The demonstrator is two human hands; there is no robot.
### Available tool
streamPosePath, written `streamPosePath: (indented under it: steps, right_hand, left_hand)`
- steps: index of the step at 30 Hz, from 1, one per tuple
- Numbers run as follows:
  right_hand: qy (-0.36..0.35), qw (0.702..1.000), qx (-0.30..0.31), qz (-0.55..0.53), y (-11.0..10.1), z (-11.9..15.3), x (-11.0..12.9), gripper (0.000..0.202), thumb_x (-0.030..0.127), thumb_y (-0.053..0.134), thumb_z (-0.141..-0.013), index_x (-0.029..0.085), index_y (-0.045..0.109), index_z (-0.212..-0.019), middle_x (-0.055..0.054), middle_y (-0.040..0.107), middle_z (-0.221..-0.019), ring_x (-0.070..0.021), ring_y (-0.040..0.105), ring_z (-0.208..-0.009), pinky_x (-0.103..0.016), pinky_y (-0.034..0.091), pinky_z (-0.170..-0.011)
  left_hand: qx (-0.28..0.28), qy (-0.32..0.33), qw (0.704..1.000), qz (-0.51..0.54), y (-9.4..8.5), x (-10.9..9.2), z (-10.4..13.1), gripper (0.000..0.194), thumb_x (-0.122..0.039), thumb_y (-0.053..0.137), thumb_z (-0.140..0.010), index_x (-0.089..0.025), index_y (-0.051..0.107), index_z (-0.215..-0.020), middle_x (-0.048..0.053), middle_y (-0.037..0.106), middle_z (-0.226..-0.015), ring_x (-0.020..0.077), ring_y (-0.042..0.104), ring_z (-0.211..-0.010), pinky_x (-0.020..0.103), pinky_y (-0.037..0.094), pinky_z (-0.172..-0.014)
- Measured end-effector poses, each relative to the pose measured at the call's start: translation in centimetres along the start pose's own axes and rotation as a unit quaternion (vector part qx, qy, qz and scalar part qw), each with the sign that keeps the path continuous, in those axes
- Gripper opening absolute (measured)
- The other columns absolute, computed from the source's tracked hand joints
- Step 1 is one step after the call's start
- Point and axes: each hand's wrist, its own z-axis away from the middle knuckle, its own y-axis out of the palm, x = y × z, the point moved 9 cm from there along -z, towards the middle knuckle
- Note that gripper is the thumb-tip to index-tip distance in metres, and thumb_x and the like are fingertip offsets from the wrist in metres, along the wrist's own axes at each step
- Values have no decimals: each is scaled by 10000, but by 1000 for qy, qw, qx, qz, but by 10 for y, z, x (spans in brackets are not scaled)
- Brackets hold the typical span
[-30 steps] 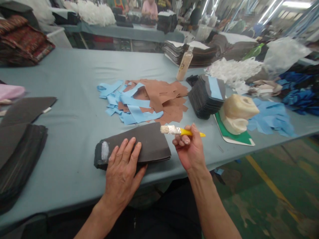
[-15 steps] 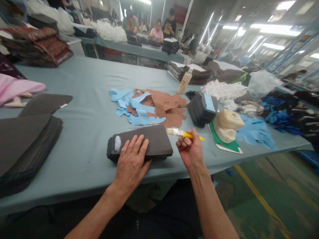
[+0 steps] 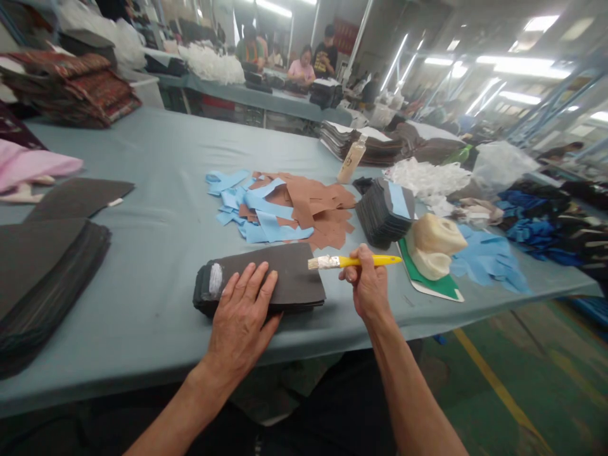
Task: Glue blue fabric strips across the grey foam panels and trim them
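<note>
My left hand [image 3: 244,303] lies flat, fingers stretched, on a stack of dark grey fabric pieces [image 3: 292,272] near the table's front edge. At the stack's left end is a whitish smear [image 3: 215,278]. My right hand [image 3: 368,278] is closed round a paintbrush [image 3: 368,261] with a yellow handle. The bristles point left and hang over or just above the stack's right part; whether they touch it I cannot tell. Beyond the stack lie brown strips [image 3: 318,202] and light blue strips [image 3: 261,212] of cloth.
A block of dark pieces [image 3: 382,212] stands behind my right hand. Right of it, a cream container [image 3: 434,244] sits on a green board [image 3: 420,275]. A bottle [image 3: 352,159] stands farther back. Large dark fabric stacks [image 3: 47,278] lie at left. People work at a far table [image 3: 285,104].
The paintbrush has swung more level and its bristles have moved left, over the stack's right side. My left hand stays on the stack; the view has shifted slightly.
</note>
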Motion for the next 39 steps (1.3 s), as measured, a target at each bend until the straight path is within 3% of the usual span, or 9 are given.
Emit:
streamPosePath:
  steps: [12,17,23,28,31,36,39]
  right_hand:
    - [-5,997,15,80,7,-9,-7,525,730,746,-819,229,609,-742,110,426,-414,-101,422,-408,-267,516,-489]
    - [-17,994,24,109,8,-9,-4,533,735,736,-838,227,612,-733,100,435,-417,-99,427,-403,-251,467,-462]
    - [-38,987,50,148,15,-8,9,528,717,753,-854,224,614,-728,84,473,-430,-102,465,-407,-236,391,-431]
    - [-95,965,100,224,31,2,29,506,676,655,-959,224,604,-738,76,490,-462,-94,443,-409,-231,341,-423]
    - [-99,954,110,260,36,4,30,494,658,655,-970,218,619,-748,75,481,-481,-88,423,-421,-234,321,-434]
    - [-74,961,107,244,34,-2,25,521,689,662,-950,221,616,-726,74,466,-459,-93,417,-404,-243,297,-427]
    - [-103,941,129,295,36,-6,34,506,652,638,-980,223,600,-715,66,480,-485,-93,427,-436,-240,307,-450]
  left_hand:
    - [-2,10,1000,-13,-7,-5,-4,490,-264,566,-1034,-106,555,-1498,181,615,-1571,393,579,-1450,526,381,-1214]
    - [2,12,1000,-9,-9,-6,-5,509,-267,592,-1025,-103,545,-1505,188,617,-1567,398,577,-1451,526,380,-1214]
    - [10,7,1000,-2,-8,-4,-5,522,-279,611,-1024,-114,530,-1513,187,608,-1576,395,567,-1464,523,376,-1225]
    - [14,4,1000,7,-6,-4,-4,535,-294,617,-1030,-123,514,-1526,190,607,-1577,398,564,-1468,530,380,-1227]
    - [18,-2,1000,12,-5,-3,-4,539,-293,606,-1038,-133,497,-1541,196,596,-1586,396,545,-1487,537,369,-1238]
    - [29,-7,999,18,-3,-2,-3,552,-288,601,-1036,-146,481,-1556,198,582,-1599,392,522,-1509,543,351,-1254]
    - [29,-6,999,18,-3,-2,-3,550,-288,601,-1033,-144,487,-1551,199,583,-1598,390,521,-1510,538,352,-1254]
